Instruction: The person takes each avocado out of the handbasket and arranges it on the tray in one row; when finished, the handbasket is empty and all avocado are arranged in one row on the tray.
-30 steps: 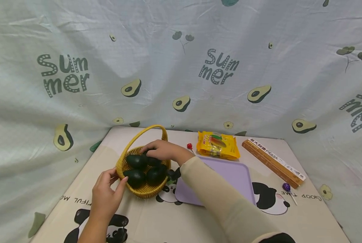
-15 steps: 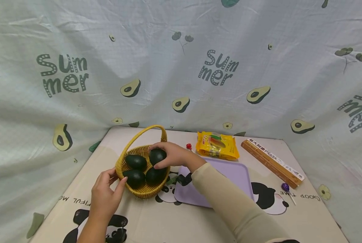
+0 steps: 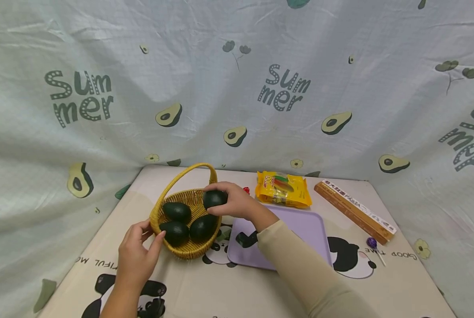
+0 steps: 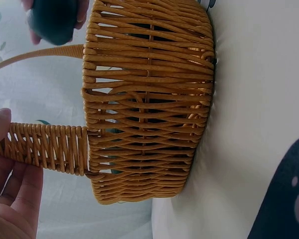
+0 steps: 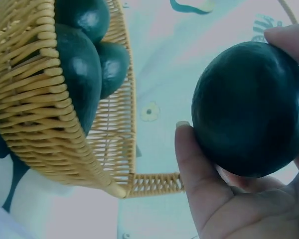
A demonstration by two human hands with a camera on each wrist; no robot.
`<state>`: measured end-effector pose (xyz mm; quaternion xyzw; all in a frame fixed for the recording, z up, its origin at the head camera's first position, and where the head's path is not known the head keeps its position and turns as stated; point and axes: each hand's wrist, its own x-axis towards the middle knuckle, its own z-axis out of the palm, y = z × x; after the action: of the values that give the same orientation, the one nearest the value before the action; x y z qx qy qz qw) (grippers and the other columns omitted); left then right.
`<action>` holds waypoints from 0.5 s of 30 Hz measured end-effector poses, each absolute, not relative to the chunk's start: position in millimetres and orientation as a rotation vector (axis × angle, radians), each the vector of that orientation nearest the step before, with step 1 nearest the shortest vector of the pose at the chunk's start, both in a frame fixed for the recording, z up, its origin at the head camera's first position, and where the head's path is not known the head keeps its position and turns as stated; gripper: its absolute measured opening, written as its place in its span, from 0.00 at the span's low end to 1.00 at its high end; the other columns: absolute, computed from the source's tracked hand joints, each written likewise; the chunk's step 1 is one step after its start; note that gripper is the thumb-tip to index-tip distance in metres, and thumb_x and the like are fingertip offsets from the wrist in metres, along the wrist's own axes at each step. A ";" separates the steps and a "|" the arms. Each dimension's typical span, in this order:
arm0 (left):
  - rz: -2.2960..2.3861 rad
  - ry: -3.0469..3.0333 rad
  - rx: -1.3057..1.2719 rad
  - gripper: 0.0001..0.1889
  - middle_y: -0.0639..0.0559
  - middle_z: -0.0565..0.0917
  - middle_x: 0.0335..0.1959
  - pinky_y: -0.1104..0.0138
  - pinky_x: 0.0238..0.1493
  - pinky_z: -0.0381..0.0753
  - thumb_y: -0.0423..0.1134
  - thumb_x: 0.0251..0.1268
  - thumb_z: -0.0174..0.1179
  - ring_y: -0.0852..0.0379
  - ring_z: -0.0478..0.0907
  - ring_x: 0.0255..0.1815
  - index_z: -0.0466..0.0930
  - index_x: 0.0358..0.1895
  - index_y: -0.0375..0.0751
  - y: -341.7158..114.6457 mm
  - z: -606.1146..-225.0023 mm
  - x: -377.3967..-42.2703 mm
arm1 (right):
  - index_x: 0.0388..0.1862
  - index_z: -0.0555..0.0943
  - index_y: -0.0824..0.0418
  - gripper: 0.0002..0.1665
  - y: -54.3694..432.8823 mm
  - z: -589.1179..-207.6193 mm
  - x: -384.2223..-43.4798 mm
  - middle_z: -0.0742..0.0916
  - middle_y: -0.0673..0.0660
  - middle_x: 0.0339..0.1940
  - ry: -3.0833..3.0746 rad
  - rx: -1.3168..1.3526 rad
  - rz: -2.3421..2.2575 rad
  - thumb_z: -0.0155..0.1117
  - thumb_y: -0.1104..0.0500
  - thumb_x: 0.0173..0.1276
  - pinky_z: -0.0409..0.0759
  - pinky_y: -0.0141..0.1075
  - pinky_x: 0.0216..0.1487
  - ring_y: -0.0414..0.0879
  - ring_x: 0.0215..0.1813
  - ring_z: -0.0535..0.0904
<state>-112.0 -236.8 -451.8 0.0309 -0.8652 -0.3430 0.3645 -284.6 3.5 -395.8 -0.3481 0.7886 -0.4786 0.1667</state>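
A yellow woven basket [image 3: 189, 254] with a tall handle stands on the left of the table, with three dark green avocados [image 3: 176, 212] inside. At its left side, my left hand [image 3: 138, 251] pinches the lower part of the handle [image 4: 47, 147] between thumb and fingers. My right hand [image 3: 237, 202] holds another avocado [image 5: 249, 109] above the basket's right rim, thumb and fingers curled round it. In the right wrist view this fruit is apart from the basket and from the avocados [image 5: 79, 74] in it.
To the right lies a purple tray [image 3: 314, 229], partly under the right forearm. Behind it are a yellow mango candy bag [image 3: 283, 190] and a red lollipop [image 3: 246, 190]. Farther right sit a long pasta box [image 3: 354, 212] and a purple lollipop [image 3: 372, 243].
My right hand has lifted an avocado from the back right of the basket and carried it up and rightward to the rim. My left hand keeps its place on the handle.
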 end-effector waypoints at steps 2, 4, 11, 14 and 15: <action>-0.877 -2.218 0.071 0.24 0.40 0.81 0.46 0.95 0.57 0.67 0.25 0.56 0.74 0.45 0.82 0.51 0.75 0.55 0.27 -236.8 -451.8 -112.3 | 0.66 0.80 0.46 0.35 7.2 -399.3 -284.4 0.79 0.50 0.66 2.240 -0.933 -1.406 0.80 0.51 0.58 0.90 0.41 0.51 0.50 0.54 0.83; -0.877 -2.214 0.067 0.24 0.40 0.81 0.46 0.94 0.57 0.67 0.25 0.56 0.74 0.45 0.82 0.50 0.75 0.55 0.26 -236.8 -451.9 -112.6 | 0.68 0.79 0.47 0.38 11.4 -403.2 -283.4 0.79 0.49 0.66 2.244 -0.866 -1.435 0.81 0.49 0.57 0.90 0.42 0.52 0.50 0.53 0.83; -0.885 -2.235 0.091 0.24 0.40 0.81 0.47 0.95 0.56 0.66 0.27 0.57 0.74 0.45 0.82 0.52 0.75 0.56 0.28 -237.0 -452.4 -113.3 | 0.71 0.76 0.47 0.43 26.1 -419.3 -277.5 0.81 0.52 0.67 2.258 -0.718 -1.460 0.82 0.52 0.57 0.88 0.47 0.58 0.51 0.57 0.83; -0.884 -2.238 0.097 0.25 0.40 0.80 0.47 0.95 0.56 0.65 0.27 0.57 0.75 0.44 0.83 0.53 0.75 0.56 0.28 -237.5 -453.2 -113.6 | 0.69 0.77 0.45 0.40 30.3 -425.8 -276.0 0.80 0.53 0.67 2.245 -0.695 -1.470 0.82 0.52 0.57 0.89 0.47 0.58 0.52 0.58 0.83; -0.883 -2.238 0.094 0.25 0.40 0.80 0.47 0.95 0.56 0.65 0.27 0.57 0.75 0.44 0.83 0.53 0.75 0.56 0.28 -237.7 -453.5 -113.7 | 0.68 0.77 0.44 0.40 31.3 -427.9 -275.7 0.80 0.53 0.67 2.246 -0.685 -1.474 0.82 0.51 0.56 0.89 0.47 0.57 0.52 0.58 0.83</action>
<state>-113.7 -237.7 -453.5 0.0366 -0.8676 -0.3424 0.3587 -275.7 31.3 -427.9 -0.2429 0.7963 -0.5227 0.1837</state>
